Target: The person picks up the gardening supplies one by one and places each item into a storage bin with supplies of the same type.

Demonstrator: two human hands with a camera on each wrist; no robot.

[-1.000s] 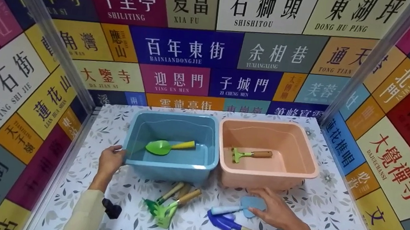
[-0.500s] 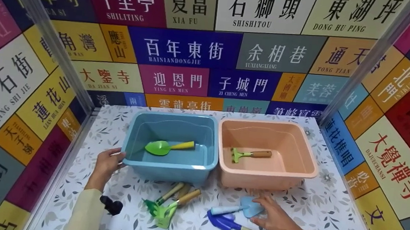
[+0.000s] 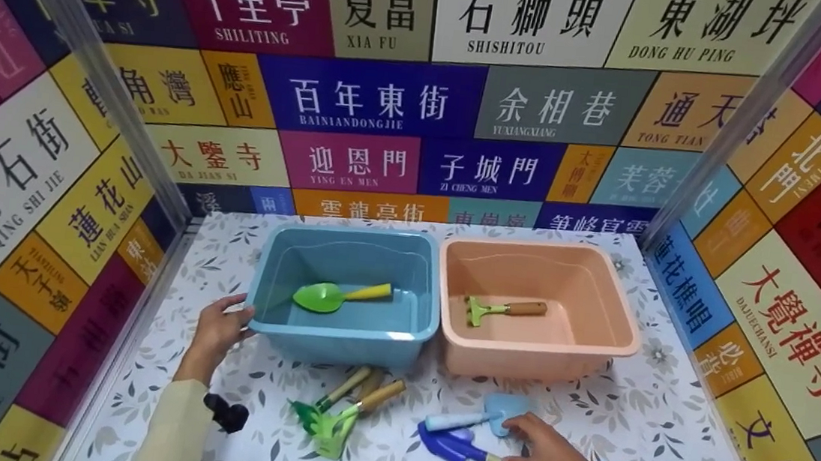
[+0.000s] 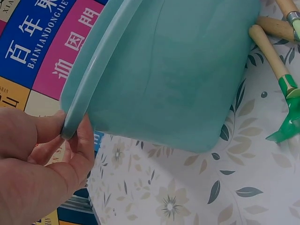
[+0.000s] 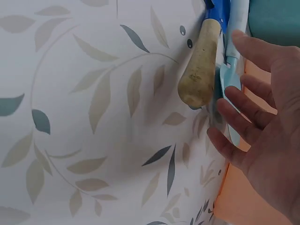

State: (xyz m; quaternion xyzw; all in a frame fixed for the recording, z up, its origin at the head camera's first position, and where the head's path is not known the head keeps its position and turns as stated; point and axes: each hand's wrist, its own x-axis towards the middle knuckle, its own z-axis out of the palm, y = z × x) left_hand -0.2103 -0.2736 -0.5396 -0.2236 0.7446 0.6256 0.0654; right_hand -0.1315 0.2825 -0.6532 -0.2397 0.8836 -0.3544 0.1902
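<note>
Just left of the nearer right hand (image 3: 553, 453), its fingers parted and empty, the blue trowel (image 3: 461, 449) is laid on the desk (image 3: 661, 443) handle toward it, the light-blue shovel (image 3: 475, 418) handle away, the blue tub (image 3: 340, 333) pinched by the left hand (image 3: 217, 329).

Upright blue tub (image 3: 339, 346), pale blue trowel (image 3: 497, 406)

Blue tub (image 3: 339, 347), pale-blue trowel (image 3: 501, 406)

Even light fills the head view, glinting on the blue tub (image 3: 339, 346). Both wrist views are dimmer, with soft shadows on the table (image 5: 108, 145).
</note>
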